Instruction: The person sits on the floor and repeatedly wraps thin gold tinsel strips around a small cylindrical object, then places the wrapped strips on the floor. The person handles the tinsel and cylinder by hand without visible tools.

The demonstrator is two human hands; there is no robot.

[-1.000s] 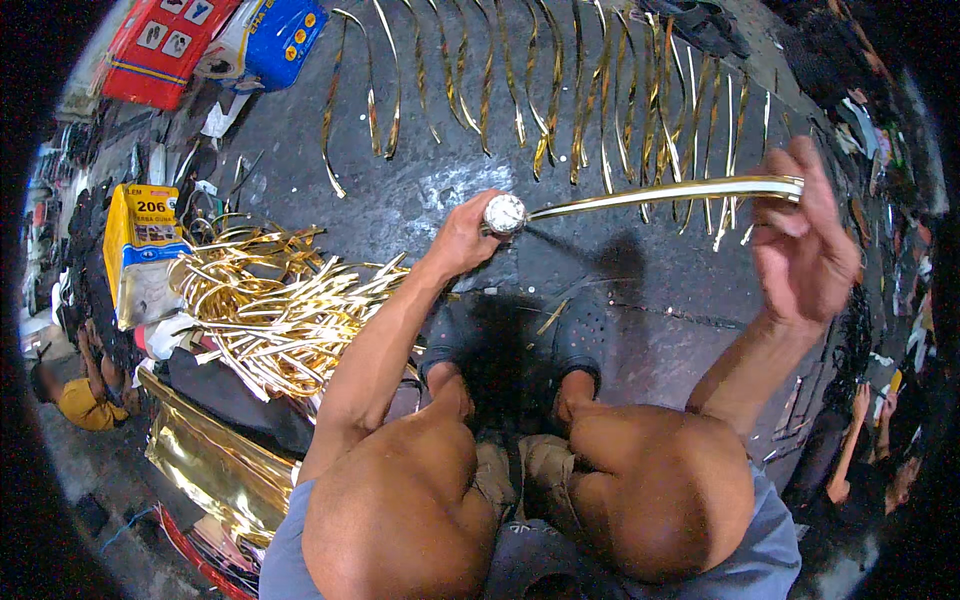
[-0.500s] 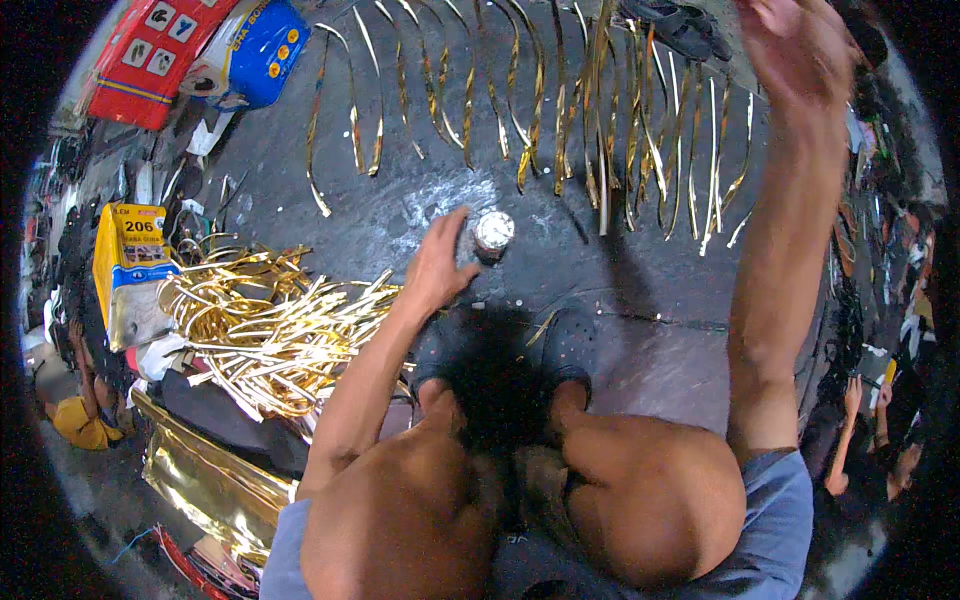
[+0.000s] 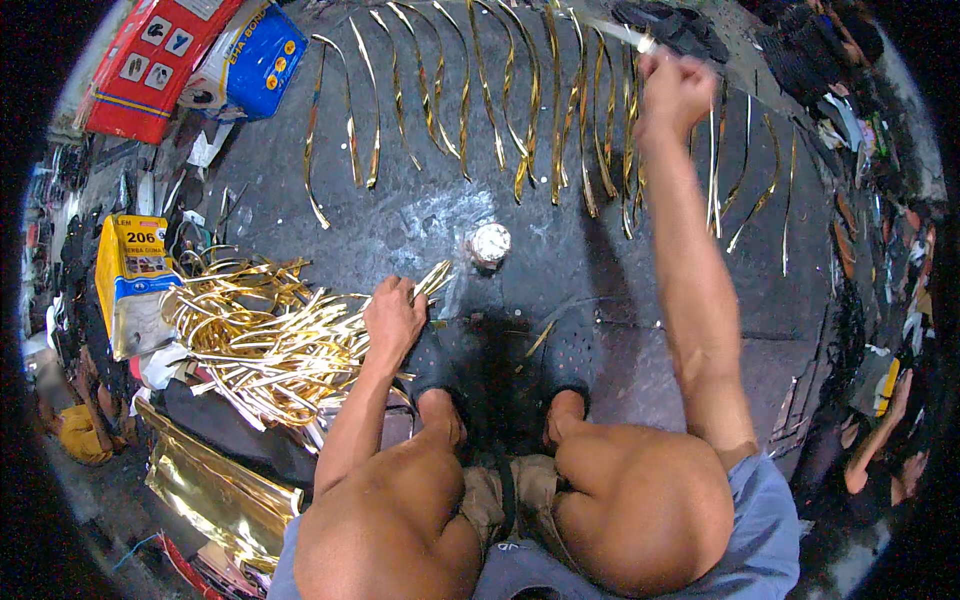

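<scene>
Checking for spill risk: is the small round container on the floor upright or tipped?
Upright: the container shows its whitish round top to the camera, its side just visible below. Whether it is lidded, I cannot tell.

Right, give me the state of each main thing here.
Gold strip pile: loose, tangled.
Left hand: at the pile's edge, hold unclear.
Right hand: outstretched, fingers closed on a blurred strip.
Laid-out gold strips: spaced in a row.
Round container: upright, untouched.
Gold sheet: shiny, uneven.
Dark clogs: worn.
</scene>
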